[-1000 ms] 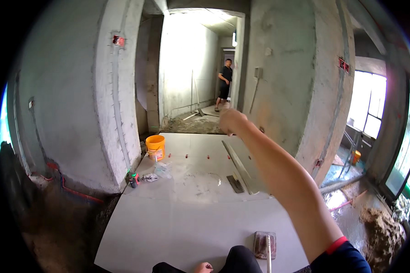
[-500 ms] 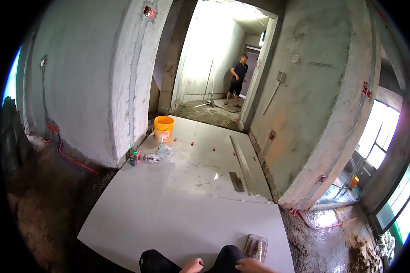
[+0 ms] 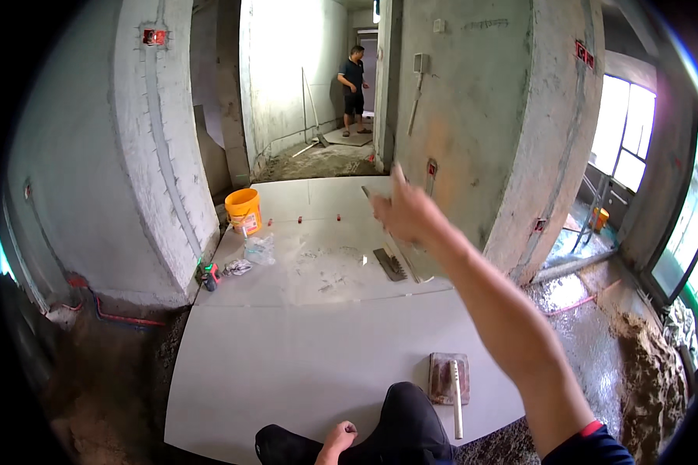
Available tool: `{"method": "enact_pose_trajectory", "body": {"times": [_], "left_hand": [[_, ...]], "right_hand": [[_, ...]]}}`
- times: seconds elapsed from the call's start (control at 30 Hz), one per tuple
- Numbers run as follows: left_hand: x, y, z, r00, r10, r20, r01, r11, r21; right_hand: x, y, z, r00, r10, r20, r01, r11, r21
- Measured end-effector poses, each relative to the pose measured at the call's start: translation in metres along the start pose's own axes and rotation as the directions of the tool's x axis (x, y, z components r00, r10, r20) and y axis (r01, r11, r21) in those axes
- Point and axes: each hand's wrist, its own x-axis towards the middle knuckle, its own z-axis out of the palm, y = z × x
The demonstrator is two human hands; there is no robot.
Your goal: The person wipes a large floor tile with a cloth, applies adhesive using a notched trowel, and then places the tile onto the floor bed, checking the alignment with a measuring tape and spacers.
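Note:
My right hand (image 3: 412, 208) reaches forward over the far right of the large pale tiles (image 3: 302, 333). Its index finger points up and away, its thumb is spread, and the hand is slightly blurred; nothing shows in it. Below it lie a notched trowel (image 3: 389, 264) and a long straightedge (image 3: 411, 265), partly covered by my arm. My left hand (image 3: 340, 439) is curled between my dark-clothed knees; the inside of its grip is hidden. Beside my right knee rests a brown square block (image 3: 442, 380) with a pale stick-like handle (image 3: 456, 387).
A yellow bucket (image 3: 243, 211), a clear plastic bag (image 3: 260, 249), a crumpled cloth (image 3: 237, 267) and a red-black device with green light (image 3: 210, 277) stand along the left. A person (image 3: 353, 91) stands beyond the doorway. Wet mortar (image 3: 589, 364) flanks the tiles.
My right hand has risen from beside my knee and stretched forward, pointing. My view has shifted right and down. The left hand stays curled in my lap; the far person has turned their head.

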Motion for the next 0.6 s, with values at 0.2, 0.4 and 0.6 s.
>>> {"method": "enact_pose_trajectory", "body": {"times": [0.2, 0.4, 0.6], "left_hand": [[-0.007, -0.011, 0.001, 0.999, -0.017, -0.05, 0.011, 0.993, -0.117], [-0.028, 0.063, -0.06, 0.953, 0.13, -0.272, -0.172, 0.976, -0.136], [-0.101, -0.041, -0.171, 0.5, -0.124, -0.857, 0.028, 0.991, -0.128]], "right_hand": [[-0.032, 0.01, 0.02, 0.987, -0.16, -0.023, 0.16, 0.987, 0.021], [-0.206, 0.286, 0.23, 0.998, 0.048, 0.043, -0.03, 0.942, -0.335], [-0.427, 0.396, 0.29, 0.657, 0.585, 0.475, -0.518, 0.808, -0.28]]}}
